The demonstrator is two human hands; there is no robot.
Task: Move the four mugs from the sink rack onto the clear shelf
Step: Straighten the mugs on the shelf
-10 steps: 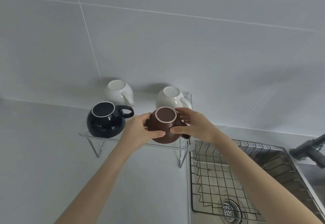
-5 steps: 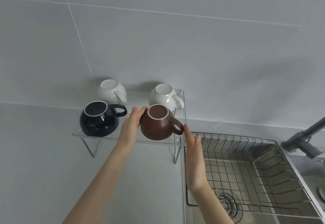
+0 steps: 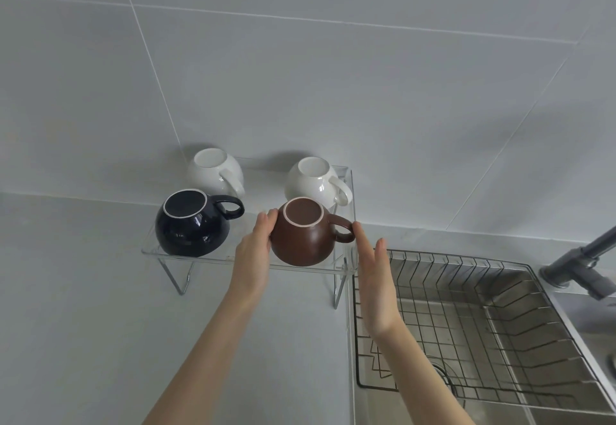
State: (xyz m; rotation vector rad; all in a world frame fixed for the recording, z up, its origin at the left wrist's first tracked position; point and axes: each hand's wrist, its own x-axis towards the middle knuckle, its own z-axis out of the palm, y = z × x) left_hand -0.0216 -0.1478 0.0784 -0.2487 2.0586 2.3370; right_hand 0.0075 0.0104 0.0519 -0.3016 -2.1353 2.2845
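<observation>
Several mugs stand upside down on the clear shelf (image 3: 206,259): a brown mug (image 3: 301,241) front right, a dark blue mug (image 3: 190,229) front left, and two white mugs, one (image 3: 215,174) back left and one (image 3: 315,181) back right. My left hand (image 3: 255,251) lies flat against the brown mug's left side with straight fingers. My right hand (image 3: 375,278) is open and flat beside the shelf's right end, its fingertips close to the brown mug's handle. The wire sink rack (image 3: 466,318) holds no mugs.
The steel sink (image 3: 546,358) with its drain lies at the lower right, and a dark faucet (image 3: 586,264) reaches in from the right edge. A grey counter (image 3: 83,324) runs under the shelf, and a tiled wall (image 3: 333,74) stands behind.
Both hands have let go of the brown mug, which now rests on the shelf. My right hand drew back to the right of the shelf and opened flat; my left stays against the mug.
</observation>
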